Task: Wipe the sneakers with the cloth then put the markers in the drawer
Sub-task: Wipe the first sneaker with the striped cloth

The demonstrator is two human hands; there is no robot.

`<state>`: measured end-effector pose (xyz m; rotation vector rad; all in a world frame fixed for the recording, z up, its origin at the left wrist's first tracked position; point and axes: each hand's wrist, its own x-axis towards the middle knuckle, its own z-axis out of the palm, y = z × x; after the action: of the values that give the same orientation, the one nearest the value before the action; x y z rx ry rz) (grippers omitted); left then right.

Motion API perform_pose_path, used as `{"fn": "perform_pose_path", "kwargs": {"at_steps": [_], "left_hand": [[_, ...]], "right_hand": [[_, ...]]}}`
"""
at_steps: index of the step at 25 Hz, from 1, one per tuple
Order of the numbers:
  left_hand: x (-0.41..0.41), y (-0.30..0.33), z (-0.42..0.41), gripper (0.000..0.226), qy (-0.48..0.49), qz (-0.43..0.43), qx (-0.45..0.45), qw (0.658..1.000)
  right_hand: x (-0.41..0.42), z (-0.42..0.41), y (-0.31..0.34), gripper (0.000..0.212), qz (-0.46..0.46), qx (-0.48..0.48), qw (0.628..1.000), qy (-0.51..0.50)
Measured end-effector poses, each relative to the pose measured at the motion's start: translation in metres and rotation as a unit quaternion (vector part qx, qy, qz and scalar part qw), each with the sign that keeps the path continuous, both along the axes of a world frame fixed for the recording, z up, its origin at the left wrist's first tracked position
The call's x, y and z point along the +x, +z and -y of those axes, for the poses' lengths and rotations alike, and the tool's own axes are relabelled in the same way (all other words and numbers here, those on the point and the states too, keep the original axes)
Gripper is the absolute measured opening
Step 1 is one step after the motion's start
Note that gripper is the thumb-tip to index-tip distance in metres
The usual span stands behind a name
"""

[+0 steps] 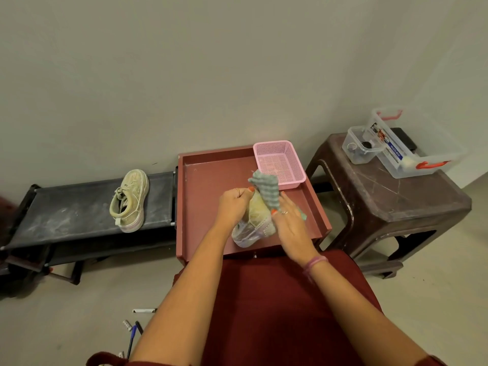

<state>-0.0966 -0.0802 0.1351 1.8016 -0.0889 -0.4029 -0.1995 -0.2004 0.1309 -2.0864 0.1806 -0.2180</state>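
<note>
We are looking down at our own two bare arms reaching over a red tray-like tabletop with raised edges. Our left hand is gripping a pale, dusty sneaker, fingers curled around its upper part, holding it tilted with the sole facing toward us. Our right hand is pressing a grey-green striped cloth against the sneaker's side, fingers mostly straight and lying along the cloth, the thumb tucking it against the shoe; part of the cloth is sticking up above the shoe. A pink band is sitting on the right wrist.

Behind the cloth, in the far right corner of the tabletop, a pink mesh basket is resting. To the left, a second sneaker is lying on its side on a low black bench, well apart from the hands. On the floor near our left arm, several markers and pens are lying scattered. To the right, a brown plastic stool is carrying two clear plastic boxes, one with red handles. No drawer front is plainly showing.
</note>
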Motion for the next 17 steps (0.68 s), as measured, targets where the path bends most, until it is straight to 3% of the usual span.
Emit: {"fn": "perform_pose_path", "kwargs": {"at_steps": [2,4,8,10,12,13,15,17], "left_hand": [[0.001,0.003,-0.002,0.034,0.011,-0.013,-0.012,1.0],[0.001,0.005,-0.004,0.031,-0.001,-0.02,-0.024,1.0],[0.002,0.001,-0.003,0.04,-0.014,0.006,-0.003,1.0],[0.002,0.001,-0.005,0.042,-0.005,0.014,0.003,1.0],[0.001,0.002,-0.006,0.04,0.001,0.02,0.005,1.0],[0.0,0.002,-0.006,0.038,0.003,0.019,0.006,1.0],[0.0,0.001,-0.006,0.038,0.01,0.013,0.006,1.0],[0.0,0.004,-0.005,0.037,0.015,0.002,0.0,1.0]], "right_hand": [[-0.021,-0.004,-0.019,0.052,0.059,-0.183,0.979,0.067],[-0.032,-0.003,-0.027,0.054,0.082,-0.236,0.966,0.068],[-0.012,0.003,-0.027,0.051,0.075,-0.098,0.992,0.002],[0.006,0.005,-0.018,0.042,0.066,0.016,0.997,-0.024],[0.021,0.007,0.001,0.027,0.001,0.202,0.975,-0.094],[0.026,0.007,0.007,0.027,-0.033,0.237,0.964,-0.118],[0.022,0.006,0.009,0.028,-0.038,0.175,0.979,-0.095],[0.004,-0.002,-0.004,0.045,0.0,-0.051,0.999,0.002]]}}
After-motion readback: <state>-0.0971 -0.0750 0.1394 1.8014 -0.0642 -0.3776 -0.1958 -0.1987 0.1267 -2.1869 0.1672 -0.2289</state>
